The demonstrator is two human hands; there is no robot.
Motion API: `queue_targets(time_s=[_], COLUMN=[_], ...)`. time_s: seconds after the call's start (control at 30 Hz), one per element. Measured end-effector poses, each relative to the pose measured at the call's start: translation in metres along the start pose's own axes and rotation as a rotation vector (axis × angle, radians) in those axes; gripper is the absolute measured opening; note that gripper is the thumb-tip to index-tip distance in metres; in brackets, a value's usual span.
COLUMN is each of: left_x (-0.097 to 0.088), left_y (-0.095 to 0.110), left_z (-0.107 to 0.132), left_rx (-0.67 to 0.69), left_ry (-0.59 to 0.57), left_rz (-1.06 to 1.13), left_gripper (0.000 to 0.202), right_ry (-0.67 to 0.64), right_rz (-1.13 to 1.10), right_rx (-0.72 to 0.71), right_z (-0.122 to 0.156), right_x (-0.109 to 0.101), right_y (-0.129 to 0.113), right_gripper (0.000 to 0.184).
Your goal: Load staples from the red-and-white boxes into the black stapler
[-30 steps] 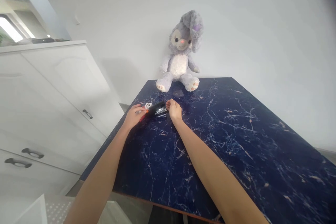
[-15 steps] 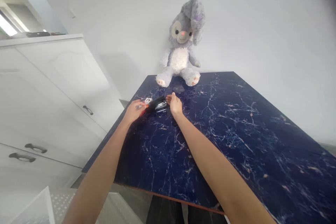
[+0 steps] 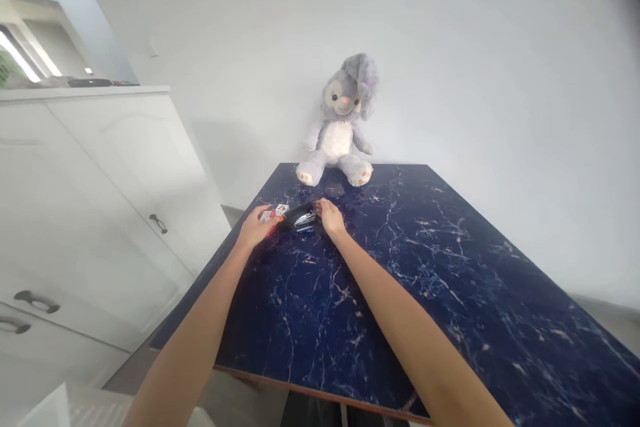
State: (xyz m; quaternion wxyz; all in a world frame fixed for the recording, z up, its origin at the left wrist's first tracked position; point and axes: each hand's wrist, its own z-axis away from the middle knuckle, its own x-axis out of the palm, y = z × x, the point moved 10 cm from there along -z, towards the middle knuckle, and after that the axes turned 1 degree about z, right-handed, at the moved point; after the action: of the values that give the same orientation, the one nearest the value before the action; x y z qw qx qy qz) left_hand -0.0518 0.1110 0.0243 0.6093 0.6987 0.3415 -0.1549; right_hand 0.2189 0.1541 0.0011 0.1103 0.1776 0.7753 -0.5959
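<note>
A glossy black pouch-like item (image 3: 300,215) with bright reflections is at the far left part of the dark blue marbled table (image 3: 320,320). At its right end, my right hand (image 3: 331,217) has its fingers closed on the edge. My left hand (image 3: 254,227) is closed at the other end, its thumb over a small white and red packet (image 3: 282,209) with dark marks. That packet lies against the black item's left end. My left palm hides part of it, and its exact kind cannot be made out.
A grey plush rabbit (image 3: 337,140) sits at the table's back edge against the white wall (image 3: 475,80). White cabinets (image 3: 100,167) with dark handles stand to the left. The table's front edge is close to my body.
My view has tipped up, so everything sits lower in the picture. My right fingers have closed onto the black item's end. More of the white packet shows by my left hand.
</note>
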Motion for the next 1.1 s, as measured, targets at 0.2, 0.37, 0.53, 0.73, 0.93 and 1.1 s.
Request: queue_targets(time_s=[0.2,0.37,0.53,0.73,0.93,1.1], left_x=[0.004,0.005,0.003,0.004,0.002,-0.001], left_y=[-0.006,-0.005,0.002,-0.012,-0.018,-0.016], left_z=[-0.002,-0.001,0.002,0.000,0.002,0.003], left_rx=[-0.019,-0.005,0.017,-0.070,-0.090,-0.070], left_ry=[0.001,0.013,0.037,0.012,0.030,0.073], left_rz=[0.050,0.058,0.030,0.052,0.027,0.047], left_gripper=[0.054,0.054,0.055,0.078,0.081,0.071], right_ry=[-0.178,-0.196,-0.119,-0.077,0.097,0.157], right_rz=[0.159,0.200,0.101,0.348,0.445,0.405], right_rx=[-0.261,-0.248,-0.092,-0.285,-0.147,-0.187], right_z=[0.012,0.015,0.010,0.020,0.017,0.021], right_x=[0.010,0.014,0.001,0.002,-0.023,-0.030], right_y=[-0.024,-0.026,-0.013,-0.033,-0.019,-0.023], right_gripper=[0.036,0.029,0.042,0.041,0.027,0.034])
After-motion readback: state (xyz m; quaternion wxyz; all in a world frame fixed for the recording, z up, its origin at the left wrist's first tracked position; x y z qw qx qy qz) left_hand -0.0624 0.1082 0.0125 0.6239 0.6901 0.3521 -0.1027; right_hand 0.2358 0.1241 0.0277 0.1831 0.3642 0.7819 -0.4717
